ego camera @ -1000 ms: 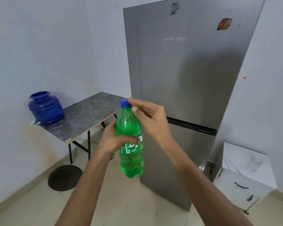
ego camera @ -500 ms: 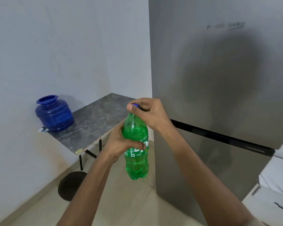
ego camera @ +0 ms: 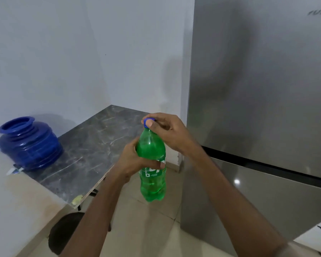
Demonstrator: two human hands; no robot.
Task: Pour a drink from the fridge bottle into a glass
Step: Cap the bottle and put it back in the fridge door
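Sitting on the table [ego camera: 93, 145] at far left is a blue pot [ego camera: 29, 143]. Midway, the left hand [ego camera: 137, 162] wraps the upright green bottle [ego camera: 152, 175]; the right hand [ego camera: 167, 130] pinches its blue cap [ego camera: 147, 121]. The fridge [ego camera: 258, 108] stands right.

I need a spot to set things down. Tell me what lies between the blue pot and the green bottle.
Head view: only bare dark marbled tabletop between the blue ribbed plastic pot and the green plastic bottle.
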